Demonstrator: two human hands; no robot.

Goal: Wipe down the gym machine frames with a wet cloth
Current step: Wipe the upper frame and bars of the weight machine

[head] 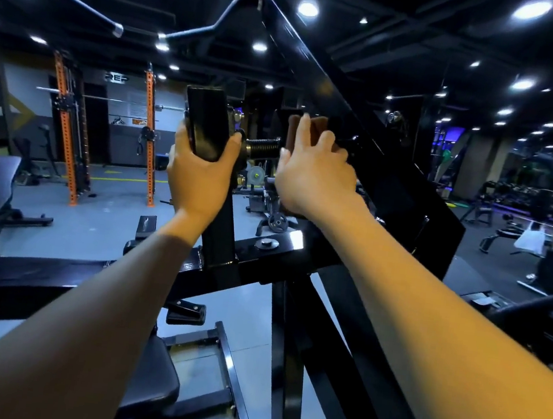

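Note:
A black gym machine frame (343,120) slants up across the middle of the view, with a horizontal crossbar (274,248) below it. My left hand (200,169) grips the black upright post (205,122) near its top. My right hand (313,175) holds a dark brown cloth (319,126) and presses it against the slanted beam, just right of a ribbed black sleeve (263,147) that joins post and beam. Most of the cloth is hidden behind my fingers.
A padded seat (152,378) and the machine's base rails lie below my arms. Orange rack uprights (64,137) stand at the left back. A curved pull bar (199,30) hangs overhead. Benches, weight plates and other machines fill the right side.

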